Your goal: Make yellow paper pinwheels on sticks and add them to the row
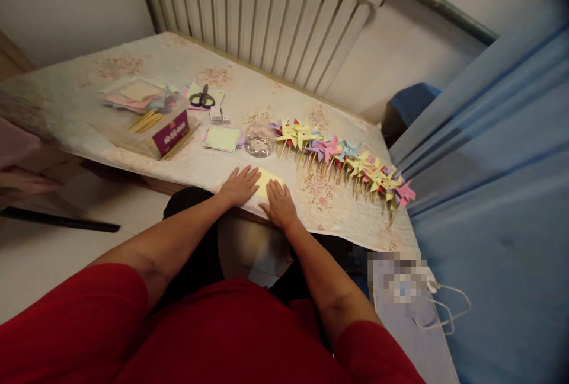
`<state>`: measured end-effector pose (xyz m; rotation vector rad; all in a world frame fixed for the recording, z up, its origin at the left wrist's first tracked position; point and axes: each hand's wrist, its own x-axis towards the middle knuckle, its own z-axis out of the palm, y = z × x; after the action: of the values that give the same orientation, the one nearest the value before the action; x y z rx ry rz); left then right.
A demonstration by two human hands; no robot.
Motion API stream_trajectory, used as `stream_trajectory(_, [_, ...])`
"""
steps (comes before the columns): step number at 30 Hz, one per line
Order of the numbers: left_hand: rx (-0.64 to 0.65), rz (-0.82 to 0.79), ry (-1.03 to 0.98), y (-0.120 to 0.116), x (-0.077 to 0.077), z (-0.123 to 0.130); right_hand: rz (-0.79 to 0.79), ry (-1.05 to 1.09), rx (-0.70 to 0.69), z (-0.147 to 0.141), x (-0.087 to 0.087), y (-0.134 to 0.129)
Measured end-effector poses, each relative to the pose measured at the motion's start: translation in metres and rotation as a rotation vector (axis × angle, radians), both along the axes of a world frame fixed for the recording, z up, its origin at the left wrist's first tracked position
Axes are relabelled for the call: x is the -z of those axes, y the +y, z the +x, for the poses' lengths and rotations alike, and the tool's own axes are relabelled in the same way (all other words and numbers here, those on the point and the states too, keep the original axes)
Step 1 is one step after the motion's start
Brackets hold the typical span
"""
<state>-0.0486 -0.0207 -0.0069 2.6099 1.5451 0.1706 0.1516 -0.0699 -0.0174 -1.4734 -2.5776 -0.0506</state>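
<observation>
A small sheet of yellow paper [264,185] lies on the table near its front edge. My left hand [240,186] rests flat over its left side, fingers stretched out. On its right side my right hand [279,204] lies with the fingers extended, covering that part of the sheet. Just behind the paper is a round clear dish [259,141] of small shiny pieces. Left of the dish sits a stack of pale green paper squares [221,138]. Rows of finished paper pinwheels [331,148] on sticks lie to the right.
A clear plastic box [133,141] with wooden sticks and coloured paper stands at the left. Black-handled scissors [202,98] lie behind it, near small white boxes [219,115]. A radiator [267,10] borders the table's back; a blue curtain [484,194] hangs at the right.
</observation>
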Motion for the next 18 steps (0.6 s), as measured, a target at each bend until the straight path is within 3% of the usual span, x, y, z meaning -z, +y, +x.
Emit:
stream_trajectory(8, [-0.058, 0.001, 0.002, -0.004, 0.005, -0.024, 0.004, 0.037, -0.011, 0.001, 0.002, 0.0])
stream_trajectory(13, [-0.176, -0.045, -0.078, -0.004, 0.004, -0.038, -0.005, 0.043, -0.003, 0.0, 0.001, -0.001])
stream_trajectory(16, [-0.214, 0.038, -0.172, -0.002, -0.001, -0.03, -0.004, 0.041, -0.005, 0.0, 0.0, -0.001])
stream_trajectory(18, [-0.143, 0.11, -0.214, -0.001, -0.004, -0.015, 0.002, 0.04, -0.007, 0.0, 0.0, -0.001])
